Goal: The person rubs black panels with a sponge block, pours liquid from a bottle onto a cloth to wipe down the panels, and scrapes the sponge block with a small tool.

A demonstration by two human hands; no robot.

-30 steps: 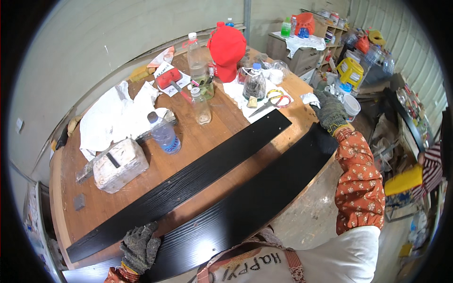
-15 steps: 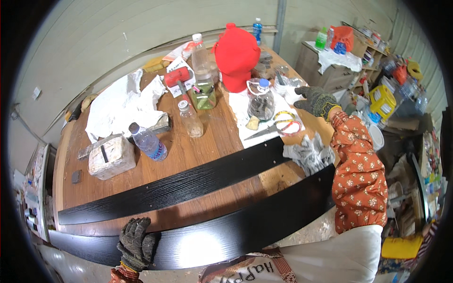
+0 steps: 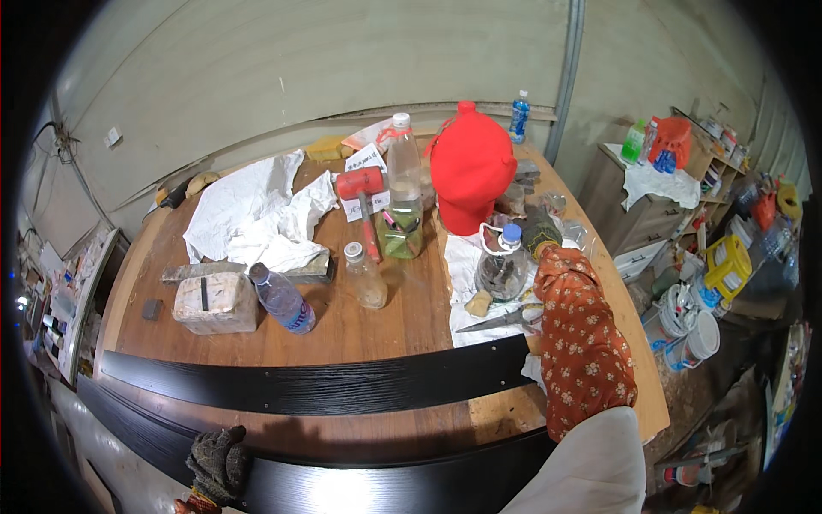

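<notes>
At the lower left, my left hand, in a dark knitted glove, rests over the nearer black board with its fingers loosely stretched and nothing visible in them. My right hand, gloved too, reaches across the table beyond a clear bottle with a blue cap. Its fingers are mostly hidden, beside clear plastic cups. Under my right forearm, scissors lie partly covered on a white cloth. A second black board with small screw holes lies along the table front.
A red cap stands over something at the back. Left of it are a red-headed mallet, a green-tinted container, several bottles, a wrapped block and white cloth. Buckets and a cabinet stand to the right.
My right hand has moved inward from the table's right edge to behind the blue-capped bottle, its sleeve now covering the grey rag and part of the scissors. The view has tilted up.
</notes>
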